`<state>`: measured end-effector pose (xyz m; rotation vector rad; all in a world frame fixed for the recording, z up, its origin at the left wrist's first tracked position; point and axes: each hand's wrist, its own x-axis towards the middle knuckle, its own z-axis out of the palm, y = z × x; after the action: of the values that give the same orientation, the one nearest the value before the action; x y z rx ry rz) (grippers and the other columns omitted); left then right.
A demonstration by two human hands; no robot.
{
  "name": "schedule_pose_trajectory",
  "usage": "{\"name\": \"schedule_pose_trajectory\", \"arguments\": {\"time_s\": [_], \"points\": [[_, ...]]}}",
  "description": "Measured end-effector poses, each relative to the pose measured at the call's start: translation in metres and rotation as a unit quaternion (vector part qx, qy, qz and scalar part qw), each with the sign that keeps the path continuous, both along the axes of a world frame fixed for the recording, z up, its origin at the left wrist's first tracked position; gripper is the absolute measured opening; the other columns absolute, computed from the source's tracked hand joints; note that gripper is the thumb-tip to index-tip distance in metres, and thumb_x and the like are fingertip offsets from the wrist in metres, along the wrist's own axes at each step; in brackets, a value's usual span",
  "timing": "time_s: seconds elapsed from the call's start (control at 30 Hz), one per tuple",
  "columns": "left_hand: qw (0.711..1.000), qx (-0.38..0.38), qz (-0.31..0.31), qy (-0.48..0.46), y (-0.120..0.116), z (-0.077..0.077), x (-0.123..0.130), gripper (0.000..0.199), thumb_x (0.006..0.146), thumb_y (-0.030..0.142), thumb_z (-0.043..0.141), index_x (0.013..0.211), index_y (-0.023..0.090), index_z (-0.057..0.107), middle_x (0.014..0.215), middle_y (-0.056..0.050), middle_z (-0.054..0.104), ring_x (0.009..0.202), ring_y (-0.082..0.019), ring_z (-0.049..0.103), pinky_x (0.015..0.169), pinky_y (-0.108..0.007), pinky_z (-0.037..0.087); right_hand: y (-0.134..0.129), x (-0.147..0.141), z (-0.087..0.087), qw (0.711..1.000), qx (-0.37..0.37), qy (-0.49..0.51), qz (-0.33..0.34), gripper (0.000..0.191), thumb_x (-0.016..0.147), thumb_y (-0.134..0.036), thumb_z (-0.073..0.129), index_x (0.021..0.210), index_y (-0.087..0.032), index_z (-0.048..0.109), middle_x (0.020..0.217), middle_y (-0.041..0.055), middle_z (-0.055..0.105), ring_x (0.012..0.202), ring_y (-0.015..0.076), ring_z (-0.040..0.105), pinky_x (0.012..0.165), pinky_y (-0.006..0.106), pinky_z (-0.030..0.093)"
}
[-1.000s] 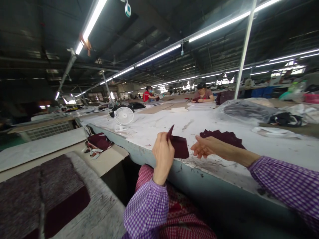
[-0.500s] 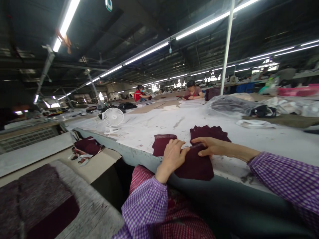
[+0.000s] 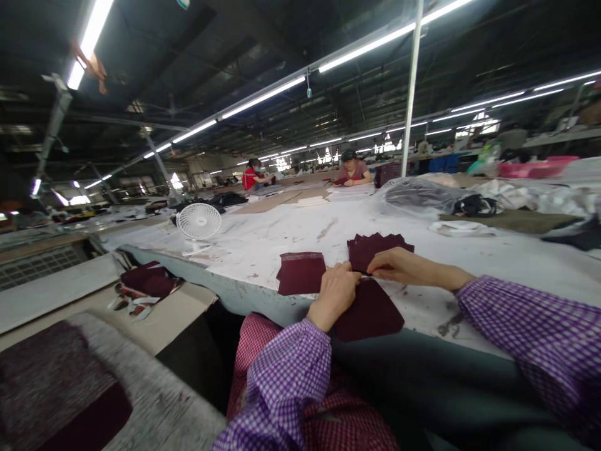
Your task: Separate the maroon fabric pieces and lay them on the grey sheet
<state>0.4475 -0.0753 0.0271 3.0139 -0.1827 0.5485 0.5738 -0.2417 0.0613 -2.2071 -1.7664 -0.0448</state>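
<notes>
1. Working at the near table edge, a left hand (image 3: 335,291) rests curled fingers on one maroon panel (image 3: 370,313); the right hand (image 3: 399,266) pinches its far edge.
2. The panel lies just below both hands, between one maroon stack (image 3: 301,274), left, and one fanned pile (image 3: 375,245), beyond.
3. One white fan (image 3: 199,221) stands farther left.
4. Far right sits one pink basin (image 3: 530,167), contents unclear.
5. Two people (image 3: 354,172) lean in at the far side.

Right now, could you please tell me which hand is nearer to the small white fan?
Left: the left hand is nearer, with the fan off to its left and farther back. The right hand is farther away, to the right of the left hand.
</notes>
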Motion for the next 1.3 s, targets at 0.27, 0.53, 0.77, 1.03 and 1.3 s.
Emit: {"name": "schedule_pose_trajectory", "arguments": {"time_s": [0.27,0.53,0.77,1.03,1.3], "points": [[0.997,-0.029,-0.024,-0.061,0.003,-0.008,-0.001,0.027,0.091,0.02,0.045,0.104,0.028,0.067,0.089,-0.002,0.057,0.085,-0.015,0.052,0.076,-0.026,0.041,0.001,-0.003,-0.001,1.0,-0.019,0.001,0.012,0.029,0.082,-0.022,0.042,0.091,-0.016,0.068,0.088,0.0068,0.068,0.075,0.0168,0.061,0.068,0.025,0.044],[0.994,-0.054,-0.033,-0.086,0.005,-0.013,0.002,0.027,0.091,0.022,0.047,0.104,0.031,0.069,0.088,-0.001,0.059,0.085,-0.014,0.052,0.076,-0.025,0.041,0.0,-0.004,0.001,0.999,-0.025,-0.009,0.021,0.023,0.08,-0.02,0.043,0.085,-0.016,0.066,0.084,0.0058,0.066,0.07,0.015,0.058,0.065,0.025,0.042],[0.994,-0.062,-0.033,-0.088,0.006,-0.016,0.002,0.027,0.091,0.022,0.047,0.103,0.031,0.069,0.089,0.0,0.06,0.085,-0.013,0.053,0.076,-0.025,0.042,0.004,-0.004,-0.003,1.0,-0.02,-0.006,-0.02,0.018,0.075,-0.017,0.047,0.083,-0.016,0.063,0.078,0.0043,0.064,0.065,0.0143,0.056,0.06,0.024,0.04],[0.995,-0.072,-0.032,-0.065,0.006,-0.014,0.001,0.031,0.092,0.02,0.043,0.106,0.032,0.068,0.09,-0.001,0.06,0.087,-0.014,0.053,0.078,-0.024,0.043,0.005,-0.01,-0.009,0.978,-0.028,-0.201,0.04,0.017,0.083,-0.012,0.044,0.079,-0.016,0.06,0.079,0.0052,0.059,0.066,0.014,0.054,0.06,0.025,0.038],[0.996,-0.062,-0.035,-0.056,0.006,-0.012,-0.001,0.034,0.091,0.017,0.042,0.105,0.032,0.069,0.093,-0.002,0.058,0.088,-0.016,0.051,0.081,-0.026,0.043,-0.007,-0.011,-0.012,0.931,-0.054,-0.358,0.056,0.025,0.08,-0.005,0.048,0.093,-0.015,0.067,0.09,0.0099,0.063,0.08,0.0197,0.058,0.071,0.032,0.044]]}}
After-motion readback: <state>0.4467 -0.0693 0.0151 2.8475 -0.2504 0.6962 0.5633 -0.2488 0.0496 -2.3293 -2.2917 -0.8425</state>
